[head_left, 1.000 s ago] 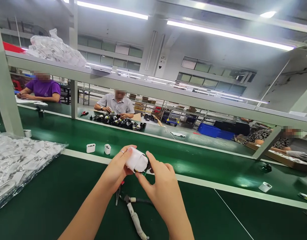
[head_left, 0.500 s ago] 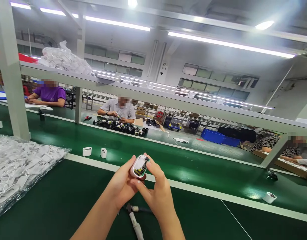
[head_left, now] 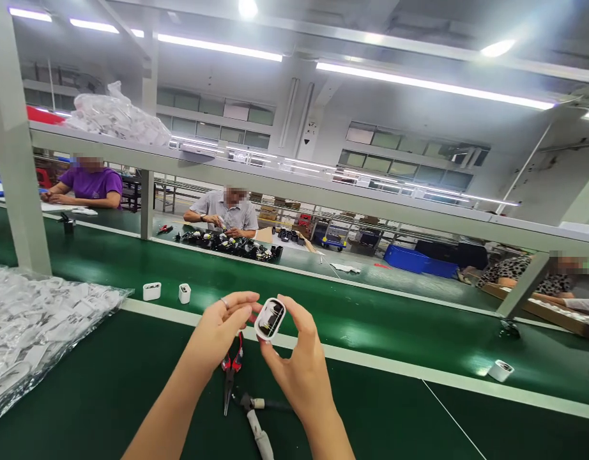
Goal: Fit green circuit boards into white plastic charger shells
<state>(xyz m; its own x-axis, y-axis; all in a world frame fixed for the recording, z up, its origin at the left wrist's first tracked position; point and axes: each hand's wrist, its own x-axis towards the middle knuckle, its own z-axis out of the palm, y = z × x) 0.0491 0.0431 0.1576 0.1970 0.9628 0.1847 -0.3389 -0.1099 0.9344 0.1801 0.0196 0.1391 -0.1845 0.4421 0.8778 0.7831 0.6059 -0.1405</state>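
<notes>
The right hand (head_left: pixel 301 345) pinches a smooth, white, oval plastic housing (head_left: pixel 270 319) between thumb and fingers, its open end showing dark and metallic parts too small to make out. The left hand (head_left: pixel 220 329) is loosely open beside it, contact unclear. Below the housing lie red-handled metal needle-nose pliers (head_left: pixel 229 383), handles partly hidden, and a cloth-wrapped tool (head_left: pixel 260 434), cut off by the frame. A crinkled clear bag of white parts (head_left: pixel 40 338) lies far left; beyond the housing, a grey post (head_left: pixel 147 204) and rail (head_left: pixel 294 181) partly block the view of a grey-shirted person (head_left: pixel 230 214).
</notes>
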